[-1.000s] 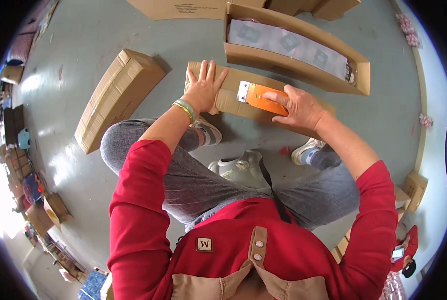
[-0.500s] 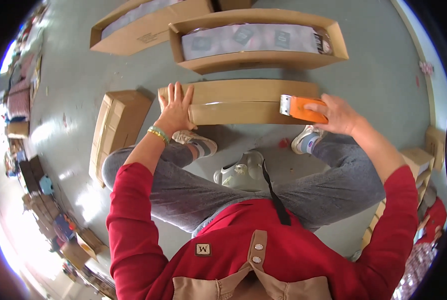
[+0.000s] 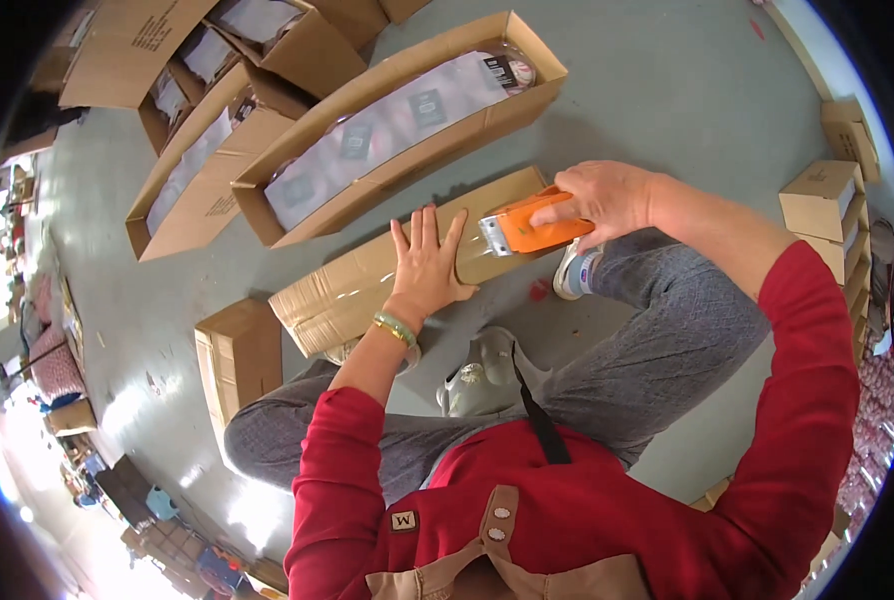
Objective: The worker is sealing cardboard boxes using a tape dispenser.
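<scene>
A long, narrow cardboard box (image 3: 342, 290) lies closed on the floor before my feet, slanting up to the right. My left hand (image 3: 427, 265) presses on its top near the middle, fingers spread, holding nothing. In my right hand (image 3: 607, 200) is an orange tape dispenser (image 3: 539, 225), gripped over its body. Its metal front end sits at the box's top, right of my left hand. Clear tape appears to shine along the box's left part. How the tape runs under the dispenser is hidden.
Beyond it stands an open long box (image 3: 417, 165) with white-wrapped contents, and more open boxes (image 3: 202, 205) behind to the left. A closed carton (image 3: 239, 355) is by my left knee. Grey clogs (image 3: 482, 375) lie between my legs. Cartons (image 3: 817, 200) are stacked at right.
My left hand has shifted from the box's left end to about its middle. The box now slants in view, and the surroundings have turned with it. The dispenser stays in my right hand.
</scene>
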The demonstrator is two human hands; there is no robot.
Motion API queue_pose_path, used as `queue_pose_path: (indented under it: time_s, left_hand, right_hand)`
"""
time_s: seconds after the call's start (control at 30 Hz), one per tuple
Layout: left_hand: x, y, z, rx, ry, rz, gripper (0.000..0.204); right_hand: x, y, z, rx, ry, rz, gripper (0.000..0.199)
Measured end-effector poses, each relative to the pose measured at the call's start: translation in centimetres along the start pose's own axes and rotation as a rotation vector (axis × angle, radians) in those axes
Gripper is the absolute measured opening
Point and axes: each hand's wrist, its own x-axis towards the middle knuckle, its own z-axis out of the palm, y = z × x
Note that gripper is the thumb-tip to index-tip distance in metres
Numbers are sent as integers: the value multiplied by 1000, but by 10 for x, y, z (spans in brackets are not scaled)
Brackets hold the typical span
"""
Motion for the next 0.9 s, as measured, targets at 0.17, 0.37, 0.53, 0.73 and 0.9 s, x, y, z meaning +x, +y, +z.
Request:
queue_pose_path:
  time_s: [0.17, 0.37, 0.53, 0.73, 0.9]
  left_hand:
    - [-23, -15, -12, 19, -57, 45, 110]
    - [-45, -48, -14, 76, -84, 42, 112]
    - [-47, -49, -14, 84, -115, 24, 113]
    - [-51, -52, -13, 136, -128, 6, 115]
    - [-50, -50, -12, 181, -133, 2, 118]
  right_hand:
    - [-79, 30, -24, -107, -36, 56, 72]
    - [-95, 34, -15, -99, -222, 182, 73]
    - [-82, 24, -2, -110, -254, 300, 68]
    - [-70, 4, -22, -158, -235, 343, 60]
    - [-77, -17, -83, -246, -150, 353, 55]
